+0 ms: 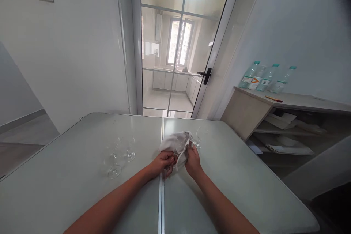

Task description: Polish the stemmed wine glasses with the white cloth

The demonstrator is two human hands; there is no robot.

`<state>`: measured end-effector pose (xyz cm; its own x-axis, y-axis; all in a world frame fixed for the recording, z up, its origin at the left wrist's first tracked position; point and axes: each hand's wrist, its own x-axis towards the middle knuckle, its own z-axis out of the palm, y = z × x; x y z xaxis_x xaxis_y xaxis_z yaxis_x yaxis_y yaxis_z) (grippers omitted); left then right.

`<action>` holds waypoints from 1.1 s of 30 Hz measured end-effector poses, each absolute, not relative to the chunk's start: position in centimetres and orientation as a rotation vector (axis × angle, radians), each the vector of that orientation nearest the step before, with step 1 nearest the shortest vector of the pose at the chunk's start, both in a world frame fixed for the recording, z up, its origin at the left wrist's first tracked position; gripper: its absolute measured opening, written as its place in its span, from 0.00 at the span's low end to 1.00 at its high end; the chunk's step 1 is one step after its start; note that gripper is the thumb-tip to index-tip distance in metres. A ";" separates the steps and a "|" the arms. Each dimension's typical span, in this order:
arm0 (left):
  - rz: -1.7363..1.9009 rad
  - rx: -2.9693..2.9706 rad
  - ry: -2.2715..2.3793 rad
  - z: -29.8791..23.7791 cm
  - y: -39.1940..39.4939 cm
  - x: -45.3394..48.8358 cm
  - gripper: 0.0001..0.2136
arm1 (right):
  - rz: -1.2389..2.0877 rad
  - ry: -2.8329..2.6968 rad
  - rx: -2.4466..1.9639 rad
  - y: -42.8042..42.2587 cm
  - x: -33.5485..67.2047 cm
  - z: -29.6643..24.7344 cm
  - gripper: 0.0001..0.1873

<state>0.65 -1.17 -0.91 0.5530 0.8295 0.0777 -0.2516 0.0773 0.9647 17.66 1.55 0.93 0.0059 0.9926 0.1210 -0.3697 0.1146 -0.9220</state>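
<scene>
Both my hands are together over the middle of the table (219,190). My left hand (162,162) is closed, its fingers pinched around the lower part of a clear wine glass (179,145). Much of that glass is hidden by a whitish cloth (170,142) draped around it. On the other side, my right hand (193,161) is closed on the cloth and presses it against the glass. Another clear stemmed glass (197,144) stands just beyond my right hand. To the left, several clear stemmed glasses (114,171) stand close together, apart from my left hand.
A metal seam (161,197) runs down the table's middle. Beyond its far edge is a glazed door (161,91) with a black handle (206,76). At right, a shelf unit (249,111) carries several plastic bottles (264,82) and a brown-handled brush-like item (273,98).
</scene>
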 end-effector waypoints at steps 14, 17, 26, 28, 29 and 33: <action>0.760 1.244 0.657 -0.2 -2.0 0.0 0.05 | 1.918 -0.832 -0.674 1.8 19.7 3.2 0.22; 0.905 1.168 0.648 -0.4 -1.9 0.3 0.11 | 1.863 -0.782 -0.569 1.2 18.0 3.6 0.20; 1.138 0.959 0.870 -1.3 -1.6 1.4 0.11 | 1.504 -1.197 -0.733 0.7 16.1 0.5 0.27; 1.127 0.964 0.889 -1.2 -1.9 1.6 0.11 | 1.422 -1.321 -0.718 1.1 16.4 0.3 0.26; 1.118 0.980 0.886 -1.1 -2.1 1.8 0.11 | 1.378 -1.353 -0.716 1.2 16.5 0.3 0.25; 1.044 1.078 0.806 -0.9 -2.8 2.1 0.17 | 1.308 -1.350 -0.769 1.5 17.0 0.8 0.21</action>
